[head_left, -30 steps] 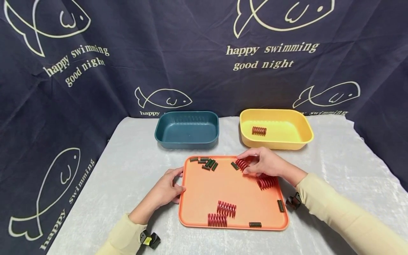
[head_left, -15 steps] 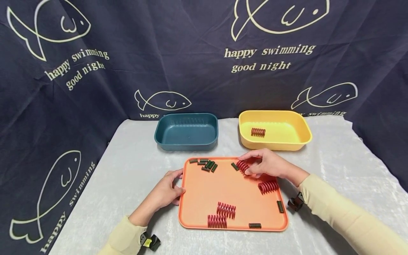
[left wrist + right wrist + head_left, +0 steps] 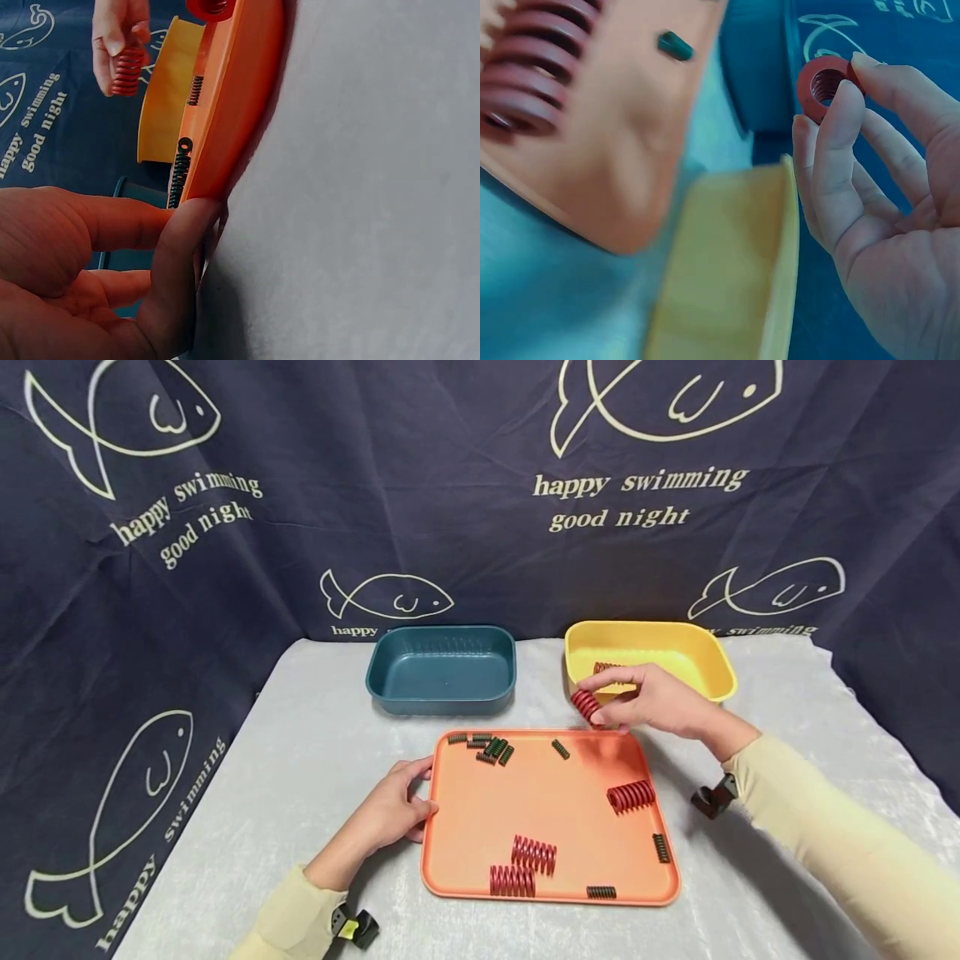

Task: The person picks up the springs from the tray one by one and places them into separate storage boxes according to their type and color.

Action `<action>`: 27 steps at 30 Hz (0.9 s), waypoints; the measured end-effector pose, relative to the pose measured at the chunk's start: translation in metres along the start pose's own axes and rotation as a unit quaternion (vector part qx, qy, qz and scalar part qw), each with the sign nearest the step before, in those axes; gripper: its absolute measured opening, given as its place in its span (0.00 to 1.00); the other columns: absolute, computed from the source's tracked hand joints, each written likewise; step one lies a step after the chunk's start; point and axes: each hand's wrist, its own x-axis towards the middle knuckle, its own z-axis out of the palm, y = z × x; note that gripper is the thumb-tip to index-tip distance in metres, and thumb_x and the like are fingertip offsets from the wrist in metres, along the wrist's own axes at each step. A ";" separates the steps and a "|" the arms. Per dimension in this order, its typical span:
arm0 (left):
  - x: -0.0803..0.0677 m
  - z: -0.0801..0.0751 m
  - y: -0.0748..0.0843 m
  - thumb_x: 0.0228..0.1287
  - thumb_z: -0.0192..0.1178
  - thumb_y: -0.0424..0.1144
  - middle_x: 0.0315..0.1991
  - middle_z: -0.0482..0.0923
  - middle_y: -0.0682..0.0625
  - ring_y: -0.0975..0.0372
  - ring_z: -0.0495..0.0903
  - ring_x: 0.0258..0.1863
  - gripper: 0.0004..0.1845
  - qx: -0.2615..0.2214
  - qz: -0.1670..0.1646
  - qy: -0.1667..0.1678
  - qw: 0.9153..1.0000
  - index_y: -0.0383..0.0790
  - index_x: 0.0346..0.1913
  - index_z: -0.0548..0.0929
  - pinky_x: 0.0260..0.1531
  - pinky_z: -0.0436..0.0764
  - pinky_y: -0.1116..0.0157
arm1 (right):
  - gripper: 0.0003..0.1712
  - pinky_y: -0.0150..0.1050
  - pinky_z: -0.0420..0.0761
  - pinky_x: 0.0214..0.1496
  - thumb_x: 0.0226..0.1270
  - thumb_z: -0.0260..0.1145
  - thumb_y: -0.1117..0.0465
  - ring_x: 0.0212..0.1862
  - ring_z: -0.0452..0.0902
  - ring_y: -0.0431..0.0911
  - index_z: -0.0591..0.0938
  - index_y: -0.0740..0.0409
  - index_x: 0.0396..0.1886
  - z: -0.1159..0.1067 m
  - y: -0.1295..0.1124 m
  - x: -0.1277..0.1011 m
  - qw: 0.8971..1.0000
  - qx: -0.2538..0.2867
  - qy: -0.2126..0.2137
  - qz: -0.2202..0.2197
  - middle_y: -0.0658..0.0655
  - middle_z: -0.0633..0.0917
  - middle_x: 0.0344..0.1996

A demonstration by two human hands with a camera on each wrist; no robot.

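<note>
My right hand (image 3: 604, 703) pinches a large red spring (image 3: 584, 703) in the air over the near rim of the yellow bin (image 3: 712, 670). The right wrist view shows the red spring (image 3: 823, 86) end-on between thumb and fingertips (image 3: 840, 112). Another red spring (image 3: 604, 667) lies in that bin, partly hidden by my fingers. My left hand (image 3: 408, 803) grips the left rim of the orange tray (image 3: 540, 802), thumb on top in the left wrist view (image 3: 180, 225). Three red springs (image 3: 631, 796) and several small dark green springs (image 3: 491, 747) lie on the tray.
A dark blue bin (image 3: 441, 670) stands behind the tray on the left, beside the yellow one. All sit on a pale grey cloth (image 3: 300, 760) over the table. A navy fish-print curtain (image 3: 375, 485) hangs close behind and drapes down both sides.
My right hand has lifted the red spring off the tray's far right corner and carried it back toward the yellow bin. The left hand has stayed on the tray's rim.
</note>
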 end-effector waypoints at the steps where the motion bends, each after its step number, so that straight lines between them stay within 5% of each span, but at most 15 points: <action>1: 0.000 0.000 0.000 0.62 0.64 0.18 0.61 0.67 0.40 0.58 0.79 0.23 0.38 0.001 -0.001 0.000 1.000 0.33 0.75 0.68 0.18 0.85 0.57 | 0.30 0.46 0.88 0.37 0.60 0.80 0.64 0.38 0.88 0.57 0.83 0.60 0.63 -0.004 -0.003 0.001 1.000 -0.001 0.006 0.002 0.65 0.88 0.45; 6: 0.002 0.000 -0.001 0.61 0.64 0.18 0.60 0.67 0.40 0.58 0.79 0.23 0.38 0.000 -0.003 0.000 1.000 0.33 0.75 0.68 0.18 0.85 0.57 | 0.32 0.45 0.87 0.40 0.61 0.80 0.60 0.42 0.88 0.53 0.82 0.58 0.66 -0.027 -0.017 0.008 0.999 -0.032 0.028 0.013 0.64 0.88 0.49; 11: 0.002 0.000 -0.001 0.61 0.64 0.18 0.60 0.67 0.40 0.58 0.79 0.23 0.38 0.000 -0.004 -0.001 1.000 0.33 0.75 0.68 0.19 0.85 0.57 | 0.32 0.45 0.88 0.42 0.61 0.80 0.59 0.44 0.86 0.58 0.82 0.56 0.65 -0.046 -0.026 0.015 0.997 -0.053 0.057 0.029 0.62 0.86 0.52; 27: 0.002 -0.001 0.001 0.62 0.63 0.18 0.60 0.66 0.40 0.58 0.80 0.23 0.38 -0.002 -0.011 -0.005 1.000 0.33 0.75 0.68 0.19 0.85 0.57 | 0.33 0.46 0.88 0.44 0.63 0.78 0.63 0.42 0.88 0.47 0.79 0.64 0.67 -0.098 -0.032 0.038 0.993 -0.044 0.098 0.049 0.57 0.87 0.52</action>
